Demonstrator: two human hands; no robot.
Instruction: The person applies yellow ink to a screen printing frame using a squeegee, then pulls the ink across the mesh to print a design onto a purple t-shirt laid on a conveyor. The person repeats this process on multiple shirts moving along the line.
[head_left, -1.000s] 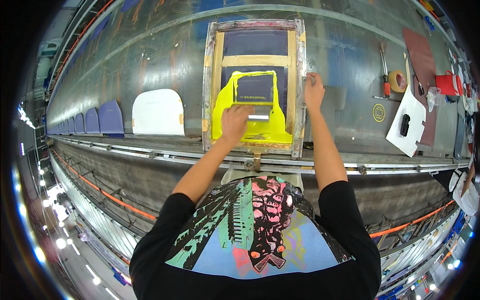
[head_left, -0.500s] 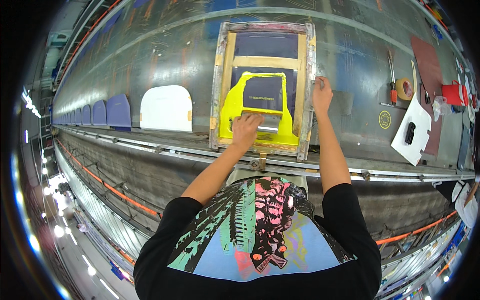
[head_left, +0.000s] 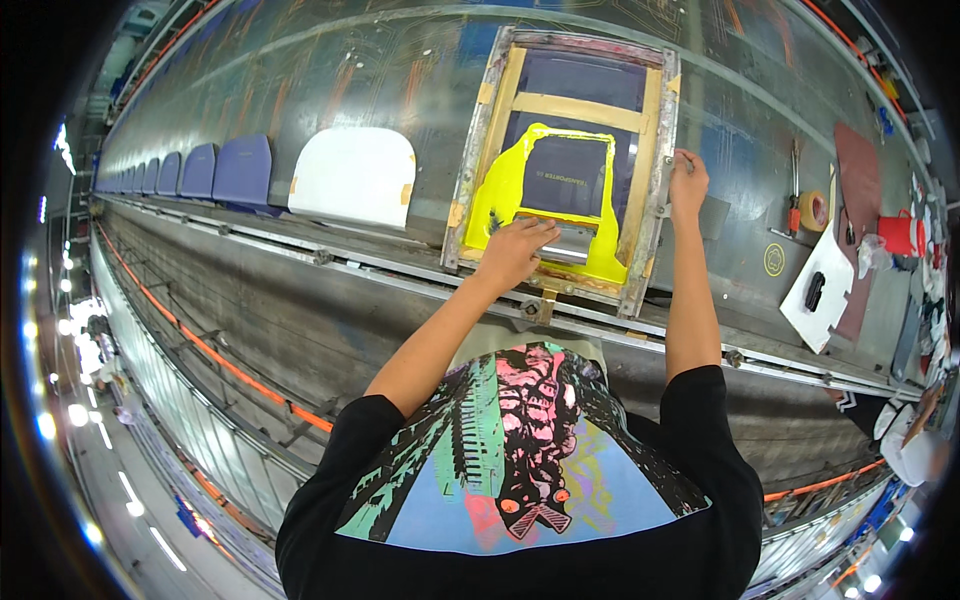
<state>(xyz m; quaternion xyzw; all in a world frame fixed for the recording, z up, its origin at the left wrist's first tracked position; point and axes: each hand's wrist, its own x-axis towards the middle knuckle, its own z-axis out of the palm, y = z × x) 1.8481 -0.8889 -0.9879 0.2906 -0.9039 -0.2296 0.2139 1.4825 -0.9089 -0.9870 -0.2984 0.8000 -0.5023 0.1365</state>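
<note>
Two hands work at a long framed screen (head_left: 662,140) that lies flat on the desk (head_left: 425,105), directly in front of the person, its longer sides running away from the body with the far end leaning a little to the right. The left hand (head_left: 517,252) is the nearer one to the squeegee (head_left: 572,240), lying right over its left part; the rest of the tool reaches out to the right of that grip. The squeegee's long axis goes crosswise, roughly square to the screen's long sides, dipping slightly at its right end. It sits in the near half of the screen, just on the person's side of the dark rectangular window (head_left: 568,172). The left grip is closed over the tool, fingers bent across its upper edge. The right hand (head_left: 689,188) is at the screen's right rail, fingers curled against the outer side; whether they pinch the rail or merely touch it, I cannot tell.

The squeegee shows a brownish upper edge and a shiny grey face. Bright yellow ink (head_left: 606,262) lies around it, thick along the near end and up both sides, with a thinner line bordering the far edge of the window.
</note>
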